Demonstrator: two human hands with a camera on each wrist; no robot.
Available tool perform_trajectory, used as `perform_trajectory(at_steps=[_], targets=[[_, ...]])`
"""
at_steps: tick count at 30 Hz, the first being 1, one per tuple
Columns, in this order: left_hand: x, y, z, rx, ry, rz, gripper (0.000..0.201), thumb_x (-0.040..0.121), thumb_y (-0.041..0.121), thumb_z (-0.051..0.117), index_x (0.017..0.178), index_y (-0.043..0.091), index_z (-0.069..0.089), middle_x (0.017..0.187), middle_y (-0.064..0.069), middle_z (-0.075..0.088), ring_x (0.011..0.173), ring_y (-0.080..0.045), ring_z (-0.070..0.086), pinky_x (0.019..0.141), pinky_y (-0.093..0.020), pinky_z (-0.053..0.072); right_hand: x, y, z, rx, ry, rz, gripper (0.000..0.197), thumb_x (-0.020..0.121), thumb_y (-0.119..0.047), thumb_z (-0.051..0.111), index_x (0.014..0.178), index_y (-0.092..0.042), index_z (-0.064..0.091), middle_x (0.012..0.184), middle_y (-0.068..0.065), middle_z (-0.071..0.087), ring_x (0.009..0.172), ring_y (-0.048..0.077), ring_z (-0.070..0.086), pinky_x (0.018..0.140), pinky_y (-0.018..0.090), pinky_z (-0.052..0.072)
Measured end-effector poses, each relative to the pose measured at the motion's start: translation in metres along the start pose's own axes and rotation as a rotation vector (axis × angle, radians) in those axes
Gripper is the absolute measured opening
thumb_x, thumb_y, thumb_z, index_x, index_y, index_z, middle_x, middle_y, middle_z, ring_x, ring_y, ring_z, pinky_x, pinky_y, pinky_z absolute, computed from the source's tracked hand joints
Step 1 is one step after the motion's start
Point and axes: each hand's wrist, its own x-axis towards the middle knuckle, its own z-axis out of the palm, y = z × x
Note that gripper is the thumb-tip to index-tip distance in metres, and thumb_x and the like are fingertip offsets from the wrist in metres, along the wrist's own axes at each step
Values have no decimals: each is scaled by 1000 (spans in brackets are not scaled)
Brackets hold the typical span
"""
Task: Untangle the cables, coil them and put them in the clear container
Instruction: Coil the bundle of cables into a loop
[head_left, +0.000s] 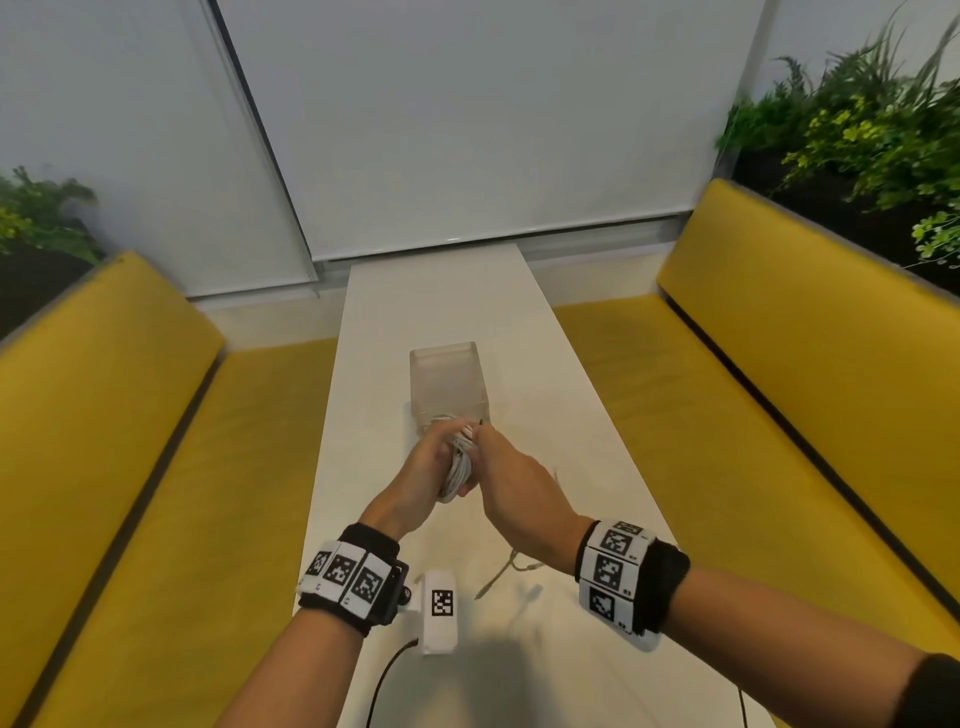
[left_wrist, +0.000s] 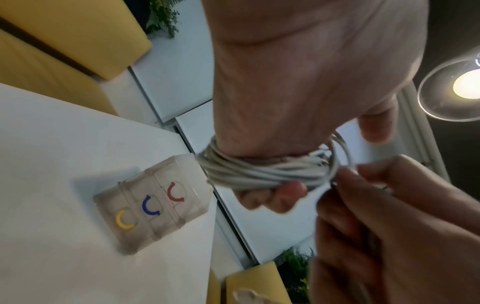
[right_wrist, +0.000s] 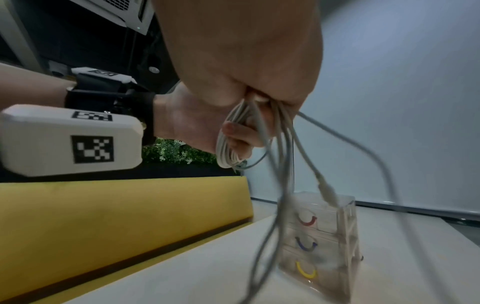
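Mid-coil: left hand fingers wrapped by the white cable, right hand pinching its loose tail above the table, just short of the clear container; best keep tension even, laying turns side by side.

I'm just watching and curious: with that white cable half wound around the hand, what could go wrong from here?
The coil sits wound round the left hand; sliding it off may let the loops spring apart. The loose strands hanging from the right hand could snag or tip the clear container close below them.
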Motion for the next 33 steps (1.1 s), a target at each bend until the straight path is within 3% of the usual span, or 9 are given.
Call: perform_trajectory(at_steps=[4, 9, 12, 17, 20, 23, 26, 29, 33], targets=[[7, -1, 21, 139, 359, -7, 38, 103, 44, 47, 82, 20, 66, 64, 3, 59, 54, -8, 49, 47, -21, 34, -1, 0, 9, 176, -41, 16, 40, 105, -27, 25, 145, -23, 24, 122, 2, 56, 95, 19, 62, 84, 33, 55], [17, 5, 19, 75, 421, 130, 28, 104, 33, 49, 85, 15, 59, 75, -5, 60, 67, -15, 60, 65, -30, 51, -6, 6, 15, 395, 17, 143, 13, 105, -28, 35, 115, -19, 37, 76, -3, 59, 61, 12, 53, 61, 31, 46], [19, 14, 21, -4, 368, 140, 29, 104, 33, 48, 85, 12, 58, 69, -3, 56, 62, -14, 56, 68, -33, 49, -4, 8, 15, 493, -130, 171, 32, 106, -35, 31, 109, -6, 46, 74, -2, 51, 64, 12, 44, 63, 33, 40], [13, 23, 25, -217, 111, 170, 34, 103, 38, 45, 79, 16, 55, 54, -1, 43, 57, -21, 59, 64, -29, 47, 5, 4, -3, 564, -388, 156, 39, 106, -27, 35, 80, -5, 52, 75, 11, 56, 68, 13, 54, 73, 24, 48], [6, 30, 21, -357, -140, 151, 33, 99, 40, 50, 79, 14, 53, 50, 0, 42, 41, -16, 51, 46, -26, 37, 11, 11, -12, 638, -576, 181, 45, 104, -24, 44, 78, 9, 61, 72, 12, 62, 68, 12, 60, 78, 16, 47], [0, 34, 18, -372, -450, 76, 32, 98, 38, 57, 83, 10, 54, 46, 3, 44, 33, -6, 41, 35, -23, 22, 22, 18, -22, 681, -719, 217, 27, 97, -12, 59, 82, 10, 64, 56, 0, 55, 51, 10, 53, 64, 22, 51], [-5, 33, 16, -246, -685, -15, 33, 98, 34, 60, 82, 6, 55, 45, 2, 48, 31, -6, 39, 32, -19, 26, 37, 23, -34, 597, -917, 248, 13, 88, -12, 71, 78, -18, 66, 58, -3, 50, 48, 8, 46, 60, 26, 50], [-10, 30, 7, 34, -769, -99, 34, 96, 37, 64, 83, 6, 57, 58, -7, 47, 32, -20, 28, 34, -27, 21, 49, 32, -47, 482, -1115, 328, 7, 87, -10, 66, 83, -12, 60, 65, 2, 47, 53, 9, 47, 66, 25, 58], [-17, 34, 3, 476, -879, -171, 25, 100, 30, 54, 83, 12, 58, 54, 2, 50, 39, -11, 39, 39, -28, 29, 59, 34, -55, 398, -1229, 423, 26, 86, 0, 52, 112, -4, 53, 86, 7, 54, 71, 13, 55, 69, 22, 58]])
